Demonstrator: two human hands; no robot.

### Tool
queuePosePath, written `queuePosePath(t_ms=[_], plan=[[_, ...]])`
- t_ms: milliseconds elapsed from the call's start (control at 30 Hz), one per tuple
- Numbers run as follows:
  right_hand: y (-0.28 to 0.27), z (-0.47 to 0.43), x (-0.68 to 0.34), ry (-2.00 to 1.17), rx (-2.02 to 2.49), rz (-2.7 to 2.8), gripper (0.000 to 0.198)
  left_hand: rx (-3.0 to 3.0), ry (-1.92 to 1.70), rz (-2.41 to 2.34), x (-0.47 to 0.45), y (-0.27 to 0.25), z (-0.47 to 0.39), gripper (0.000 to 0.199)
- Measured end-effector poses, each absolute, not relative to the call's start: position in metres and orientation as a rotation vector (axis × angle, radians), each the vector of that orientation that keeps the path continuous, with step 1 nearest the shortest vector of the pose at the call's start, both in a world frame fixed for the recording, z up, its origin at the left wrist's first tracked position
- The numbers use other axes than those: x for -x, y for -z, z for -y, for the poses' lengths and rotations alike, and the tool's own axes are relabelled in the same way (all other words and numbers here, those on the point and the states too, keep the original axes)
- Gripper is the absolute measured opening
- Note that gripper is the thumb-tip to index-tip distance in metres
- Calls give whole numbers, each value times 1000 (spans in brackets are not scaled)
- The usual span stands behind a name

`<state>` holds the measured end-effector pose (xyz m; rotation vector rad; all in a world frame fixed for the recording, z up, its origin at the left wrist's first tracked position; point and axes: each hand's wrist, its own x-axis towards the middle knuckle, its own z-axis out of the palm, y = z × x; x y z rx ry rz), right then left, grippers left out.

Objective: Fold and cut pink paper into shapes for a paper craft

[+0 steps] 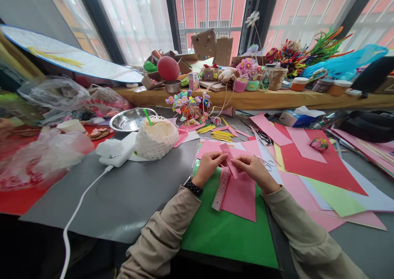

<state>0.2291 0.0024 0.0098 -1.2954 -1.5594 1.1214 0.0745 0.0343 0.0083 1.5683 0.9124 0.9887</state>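
Note:
Between my two hands I hold a narrow strip of pink paper (229,160), tilted, over the green mat. My left hand (209,167), with a watch at the wrist, pinches its left edge. From the other side, the thumb and fingers of my right hand (251,169) pinch its right edge. Below the strip lies a larger pink paper sheet (243,197) on the green mat (212,238). A patterned ruler (221,188) rests along that sheet's left side. Scissors (269,164) lie just right of my right hand, partly hidden.
A fruit in white foam netting with a green straw (156,137) stands left, beside a white power strip (118,152) and a metal plate (131,120). Folded yellow paper pieces (222,135) lie behind my hands. Red paper (326,168) and other sheets spread right. Craft flowers (187,104) stand behind.

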Motion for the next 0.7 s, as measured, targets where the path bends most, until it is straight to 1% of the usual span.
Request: queuePosePath(t_ms=[367,700], plan=[[-8,-3,-229,-1136,1347,1545,31,-1543,-1003,-926,-75,-8,-34,31],[-10,-2,-228,-1067,1386,1592,31,-1601,-988,-915,-74,-5,-35,29]])
